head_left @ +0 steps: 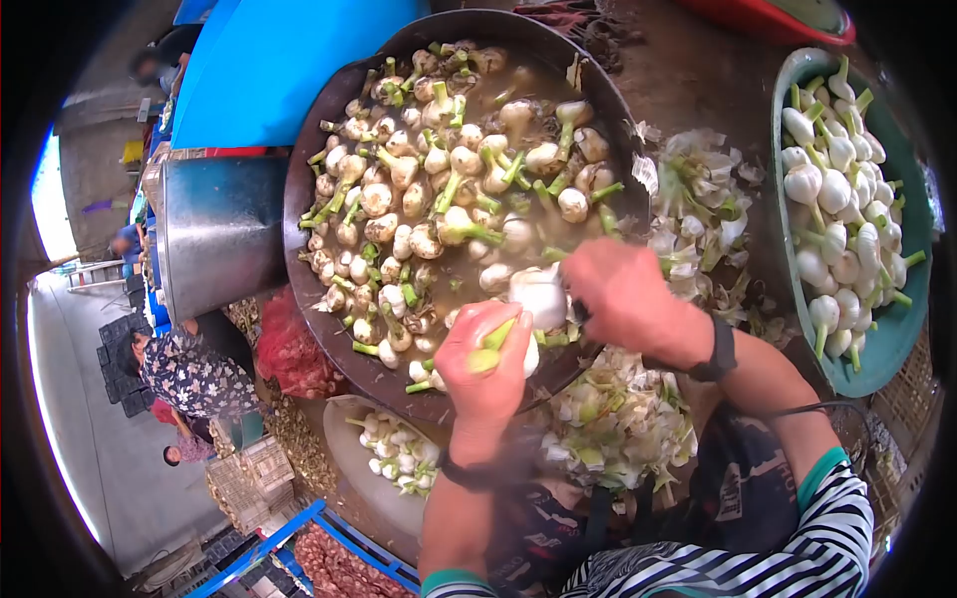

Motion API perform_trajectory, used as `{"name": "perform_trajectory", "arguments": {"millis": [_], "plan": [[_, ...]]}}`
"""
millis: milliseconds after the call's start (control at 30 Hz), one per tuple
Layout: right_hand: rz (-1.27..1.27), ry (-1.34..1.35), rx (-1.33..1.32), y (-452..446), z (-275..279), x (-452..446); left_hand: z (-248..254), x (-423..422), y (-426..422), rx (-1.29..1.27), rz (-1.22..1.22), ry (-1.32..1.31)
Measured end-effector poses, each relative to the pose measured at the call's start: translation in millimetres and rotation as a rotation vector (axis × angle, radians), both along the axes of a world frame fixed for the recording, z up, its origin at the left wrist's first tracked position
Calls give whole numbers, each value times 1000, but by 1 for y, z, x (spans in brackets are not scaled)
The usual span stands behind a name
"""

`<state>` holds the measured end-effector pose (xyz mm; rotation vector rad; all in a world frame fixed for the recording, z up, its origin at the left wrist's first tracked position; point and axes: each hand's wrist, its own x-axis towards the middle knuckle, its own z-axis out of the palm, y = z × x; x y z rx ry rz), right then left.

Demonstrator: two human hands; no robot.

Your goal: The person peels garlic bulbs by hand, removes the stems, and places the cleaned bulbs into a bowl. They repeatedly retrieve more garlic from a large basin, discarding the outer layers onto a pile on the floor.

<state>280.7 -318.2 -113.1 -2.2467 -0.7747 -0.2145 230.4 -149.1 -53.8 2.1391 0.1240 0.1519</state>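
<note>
My left grip [486, 354] is clamped on the green stem [495, 334] of a white bulb [538, 296], seemingly above the pan [623, 130]; I'd brace it and work my right grip [590, 281] lightly, its closure untellable through blur.

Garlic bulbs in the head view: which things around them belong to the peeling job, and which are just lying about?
Likely in the job:
- left hand, gripping a green stem
- right hand
- bulb between them
- brown pan
- green basin

Seemingly just lying about:
- blue sheet
- metal tub
- red sack
</note>
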Motion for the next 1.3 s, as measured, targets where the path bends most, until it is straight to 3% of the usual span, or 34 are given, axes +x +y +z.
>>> {"name": "perform_trajectory", "arguments": {"millis": [67, 167, 233, 300, 333, 400, 433, 467, 567, 633, 700, 833, 933, 967, 1000, 1033, 1100, 1167, 1233, 1267, 1300], "plan": [[-165, 119, 44, -15, 1, 15, 10, -1, 9, -186, -86, 62], [-401, 122, 125, -55, 4, 30, -8, -10, 42, -918, 172, 45], [-484, 159, 174, -82, 5, 35, -4, -9, 53, -1261, 361, 159], [-373, 459, 360, -111, -8, 39, -3, -11, 52, -1400, 245, 195], [-284, 748, 488, -123, -16, 41, -5, -12, 52, -1449, 227, 210], [-538, 86, 10, -118, -31, 36, -13, -11, 50, -1557, 182, 251], [-646, -246, -236, -116, -34, 33, -12, -11, 48, -1530, 228, 262], [-658, -259, -214, -117, -32, 31, -10, -11, 45, -1501, 274, 276], [-285, 304, 337, -116, -36, 21, -11, -5, 38, -1429, 362, 319], [-66, 395, 569, -101, -31, 18, -11, 10, 25, -1338, 344, 351], [-28, 493, 444, -92, -59, 13, -1, 29, -3, -1336, 253, 421], [-100, 542, 405, -90, -60, 8, 15, 61, -102, -1191, 21, 511], [131, 885, 1401, -86, -22, 17, 28, 56, -175, -1363, -527, 586], [89, 906, 1365, -91, -36, 12, 30, 54, -189, -1400, -640, 577], [51, 927, 1329, -93, -20, 15, 24, 53, -190, -1310, -600, 588], [9, 941, 1293, -107, -68, 3, 19, 53, -185, -1222, -564, 603], [-92, 950, 1216, -112, -98, 2, 13, 50, -154, -1160, -356, 600], [-143, 179, 356, -120, -38, 17, 11, 38, -101, -1128, -197, 690], [-343, 98, 241, -103, 1, 24, 24, 14, -57, -889, -27, 623], [-388, 75, 310, -89, 28, 29, 28, 0, -37, -808, 31, 618], [-259, 111, 363, -81, 35, 38, 30, -13, -20, -727, 86, 613]]}}
